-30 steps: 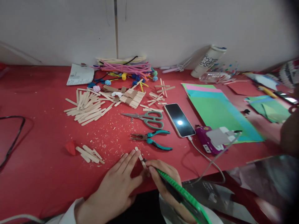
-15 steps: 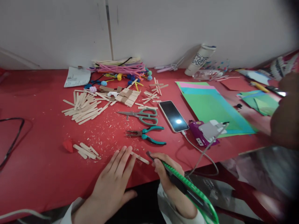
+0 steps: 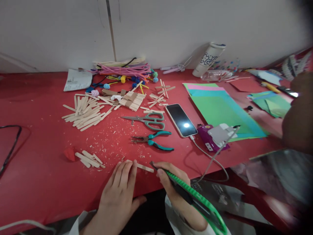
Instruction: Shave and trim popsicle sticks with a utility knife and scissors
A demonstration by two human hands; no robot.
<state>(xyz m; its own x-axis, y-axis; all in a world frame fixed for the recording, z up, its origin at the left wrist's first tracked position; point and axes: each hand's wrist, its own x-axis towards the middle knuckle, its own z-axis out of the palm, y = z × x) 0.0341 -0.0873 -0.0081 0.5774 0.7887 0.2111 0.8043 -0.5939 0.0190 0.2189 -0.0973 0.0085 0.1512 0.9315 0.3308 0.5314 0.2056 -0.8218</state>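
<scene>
At the table's front edge my left hand lies over a popsicle stick. Its fingers are stretched out side by side, with the thumb apart. The fingertips cover the stick's left end and press it to the table. My right hand is closed around a green and black utility knife. The knife's tip is just beyond the stick's free right end; whether they touch I cannot tell. Farther back lie teal-handled pliers and grey-green scissors. Wood shavings are scattered around the pliers.
Loose popsicle sticks lie in a pile, with a few short pieces nearer me. Pipe cleaners are heaped by the wall. A charging phone, a purple adapter and coloured paper are rightward. Another person's arm shows at right.
My left fingers have drawn back a little toward me and closed together. The stick lies flatter across the view. My right hand with the knife has shifted slightly left.
</scene>
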